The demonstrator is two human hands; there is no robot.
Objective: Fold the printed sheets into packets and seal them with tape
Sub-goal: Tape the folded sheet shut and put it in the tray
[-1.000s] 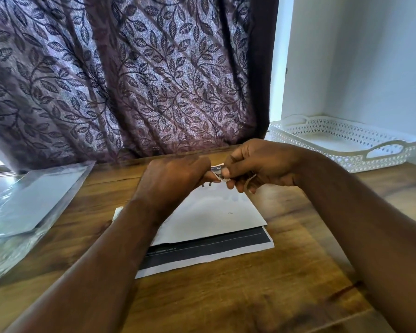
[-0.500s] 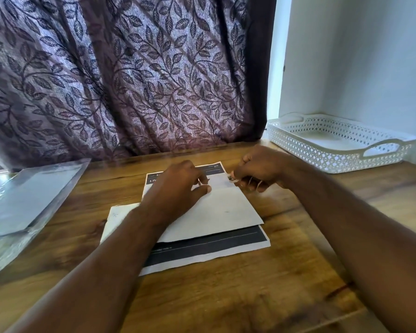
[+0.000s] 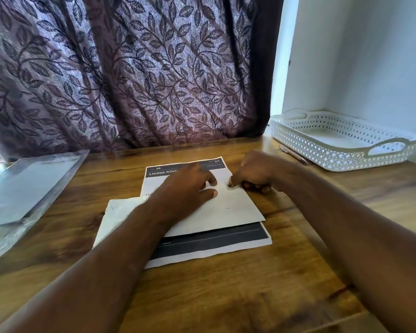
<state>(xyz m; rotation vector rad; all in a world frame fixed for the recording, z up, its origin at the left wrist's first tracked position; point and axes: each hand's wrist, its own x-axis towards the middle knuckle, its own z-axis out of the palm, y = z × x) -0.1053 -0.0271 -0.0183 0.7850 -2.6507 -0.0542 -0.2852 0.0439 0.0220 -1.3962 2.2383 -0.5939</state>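
sealing: holding folded white printed sheet (image 3: 228, 212) under flat left hand (image 3: 187, 186), pinching likely tape (image 3: 229, 185) in right hand (image 3: 252, 176); next, smoothing down.

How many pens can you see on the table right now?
1: a slim copper-coloured pen lies on the wooden table beside the white perforated tray. Others may be hidden.

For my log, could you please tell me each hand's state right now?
Left hand: open, pressing the folded sheet.
Right hand: curled at its edge; grip contents unclear.
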